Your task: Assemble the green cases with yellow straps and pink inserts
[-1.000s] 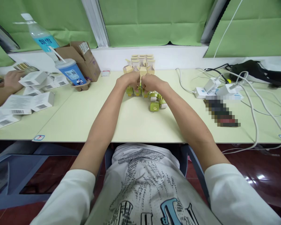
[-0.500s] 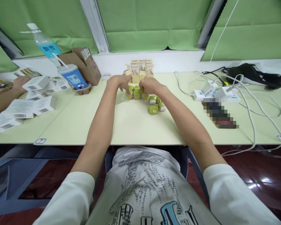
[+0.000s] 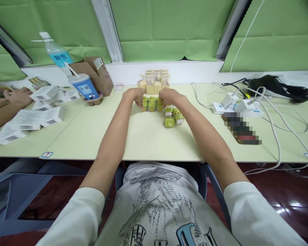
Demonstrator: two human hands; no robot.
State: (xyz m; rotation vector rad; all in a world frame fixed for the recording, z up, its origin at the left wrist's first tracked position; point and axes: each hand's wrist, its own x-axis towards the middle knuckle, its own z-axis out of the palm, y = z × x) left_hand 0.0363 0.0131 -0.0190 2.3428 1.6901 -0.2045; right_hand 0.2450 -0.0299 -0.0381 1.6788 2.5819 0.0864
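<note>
A row of small green-lidded containers (image 3: 152, 104) stands in front of several small open cream boxes (image 3: 157, 87). At the row's left end, my left hand (image 3: 136, 96) has its fingers curled against the end container. My right hand (image 3: 168, 96) is closed at the right end, its fingertips against the container there. More green containers (image 3: 169, 122) lie in a loose group just below my right hand, some tipped on their sides.
At left are white boxes (image 3: 28, 119), a blue cup (image 3: 83, 87), a bottle (image 3: 58, 54), a brown carton (image 3: 102, 77) and another person's hands (image 3: 20, 96). A power strip (image 3: 220, 106), cables, a blurred flat object (image 3: 241, 129) and a black strap (image 3: 279, 86) lie right.
The fingers of my left hand have drawn in at the row's left end. The view has shifted slightly. The other person's hands at the left have moved.
</note>
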